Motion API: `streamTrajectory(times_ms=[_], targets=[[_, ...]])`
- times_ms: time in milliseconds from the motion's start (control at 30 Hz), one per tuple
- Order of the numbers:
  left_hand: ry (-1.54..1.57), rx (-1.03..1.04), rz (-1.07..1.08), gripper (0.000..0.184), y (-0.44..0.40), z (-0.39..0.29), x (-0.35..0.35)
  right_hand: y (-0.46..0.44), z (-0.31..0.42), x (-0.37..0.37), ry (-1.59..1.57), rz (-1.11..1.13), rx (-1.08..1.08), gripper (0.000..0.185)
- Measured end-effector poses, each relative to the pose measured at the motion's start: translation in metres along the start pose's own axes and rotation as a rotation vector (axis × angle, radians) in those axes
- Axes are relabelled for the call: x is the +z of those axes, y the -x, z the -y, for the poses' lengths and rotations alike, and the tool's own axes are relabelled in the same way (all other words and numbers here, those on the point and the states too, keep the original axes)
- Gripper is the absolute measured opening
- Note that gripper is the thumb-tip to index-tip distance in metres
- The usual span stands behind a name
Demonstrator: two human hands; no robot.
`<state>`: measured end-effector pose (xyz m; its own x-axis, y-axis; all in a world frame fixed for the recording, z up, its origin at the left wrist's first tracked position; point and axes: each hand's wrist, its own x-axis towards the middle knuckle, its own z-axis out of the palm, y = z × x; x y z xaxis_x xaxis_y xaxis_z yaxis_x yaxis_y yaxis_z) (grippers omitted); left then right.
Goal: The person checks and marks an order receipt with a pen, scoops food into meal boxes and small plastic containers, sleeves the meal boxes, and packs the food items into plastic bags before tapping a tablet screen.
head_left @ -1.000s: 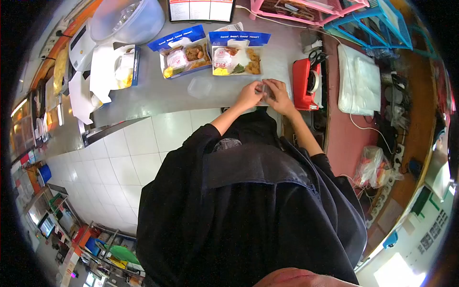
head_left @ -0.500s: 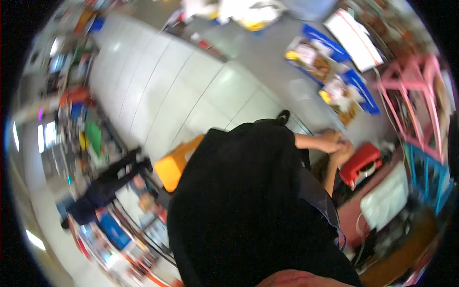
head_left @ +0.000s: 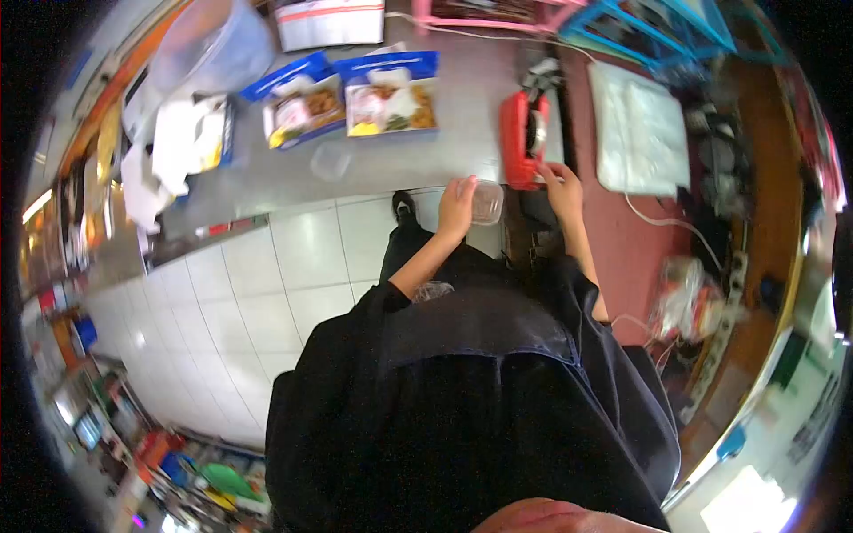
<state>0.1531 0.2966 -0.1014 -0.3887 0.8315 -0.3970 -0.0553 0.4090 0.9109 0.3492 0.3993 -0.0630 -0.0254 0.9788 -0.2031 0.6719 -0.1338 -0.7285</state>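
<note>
My left hand (head_left: 456,210) is closed on a small clear plastic container (head_left: 488,203), held just off the front edge of the metal counter. To its right stands a red tape dispenser (head_left: 515,142) with a roll of tape (head_left: 536,129) in it. My right hand (head_left: 563,192) is at the near end of the dispenser, with thumb and finger pinched there. Whatever lies between those fingertips is too small to make out.
Two open blue-and-white boxes of food (head_left: 306,108) lie on the metal counter (head_left: 267,178), beside a small clear cup (head_left: 330,162). A translucent bucket (head_left: 213,49) stands at far left. Clear plastic bags (head_left: 640,133) lie on the reddish surface at right, below a blue rack (head_left: 649,35).
My view has turned toward the counter. My hands were close together beside the dispenser; now they are apart, the left with the container, the right at the dispenser's near end.
</note>
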Motion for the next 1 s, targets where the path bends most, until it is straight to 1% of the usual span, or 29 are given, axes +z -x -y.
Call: streamTrajectory(times_ms=[67,100,133,200,233,300,333,400,433,533,567,633,700,733,800,867,933,967,1000], targets=[[0.138,-0.026,0.055,0.041,0.005,0.016,0.023,-0.015,-0.003,-0.002,-0.12,0.103,0.07,0.038],[0.205,-0.041,0.073,0.04,0.005,0.023,0.032,-0.02,0.004,-0.001,-0.304,0.181,0.129,0.036],[0.255,-0.143,0.164,0.038,0.005,0.028,0.038,-0.022,0.008,-0.001,-0.492,0.261,0.182,0.034],[0.352,-0.356,0.331,0.034,0.006,0.035,0.046,-0.032,-0.004,0.004,-0.501,0.26,0.199,0.029],[0.366,-0.352,0.321,0.029,0.014,0.022,0.053,-0.038,-0.01,0.006,-0.527,0.266,0.265,0.028],[0.298,-0.351,0.384,0.034,0.022,0.001,0.059,-0.041,-0.021,0.013,-0.581,0.283,0.4,0.025],[0.267,-0.353,0.414,0.038,0.026,-0.003,0.064,-0.036,-0.016,0.008,-0.553,0.307,0.376,0.024],[0.311,-0.363,0.427,0.036,0.028,-0.001,0.074,-0.029,0.006,-0.005,-0.499,0.356,0.325,0.023],[0.336,-0.364,0.433,0.036,0.027,-0.003,0.079,-0.032,0.004,-0.001,-0.566,0.383,0.384,0.021],[0.346,-0.351,0.464,0.036,0.027,-0.004,0.085,-0.036,-0.002,0.003,-0.649,0.35,0.33,0.018],[0.34,-0.346,0.425,0.035,0.028,-0.006,0.087,-0.022,0.007,-0.008,-0.613,0.293,0.233,0.017],[0.333,-0.333,0.337,0.033,0.028,-0.01,0.092,0.015,0.008,-0.029,-0.696,0.298,0.138,0.018],[0.409,-0.313,0.429,0.035,0.027,-0.015,0.084,0.066,0.008,-0.043,-0.665,0.239,0.152,0.015],[0.445,-0.297,0.477,0.037,0.026,-0.021,0.082,0.084,-0.009,-0.038,-0.59,0.224,0.139,0.013],[0.476,-0.304,0.414,0.038,0.032,-0.042,0.081,0.115,-0.017,-0.033,-0.649,0.256,0.213,0.014],[0.477,-0.311,0.383,0.038,0.042,-0.055,0.077,0.119,-0.016,-0.028,-0.663,0.208,0.273,0.017],[0.458,-0.295,0.383,0.039,0.047,-0.064,0.073,0.11,-0.018,-0.029,-0.573,0.219,0.26,0.022],[0.489,-0.325,0.398,0.039,0.043,-0.059,0.073,0.105,-0.017,-0.029,-0.53,0.223,0.249,0.024],[0.406,-0.34,0.391,0.037,0.036,-0.053,0.071,0.102,-0.015,-0.03,-0.381,0.161,0.182,0.027]])
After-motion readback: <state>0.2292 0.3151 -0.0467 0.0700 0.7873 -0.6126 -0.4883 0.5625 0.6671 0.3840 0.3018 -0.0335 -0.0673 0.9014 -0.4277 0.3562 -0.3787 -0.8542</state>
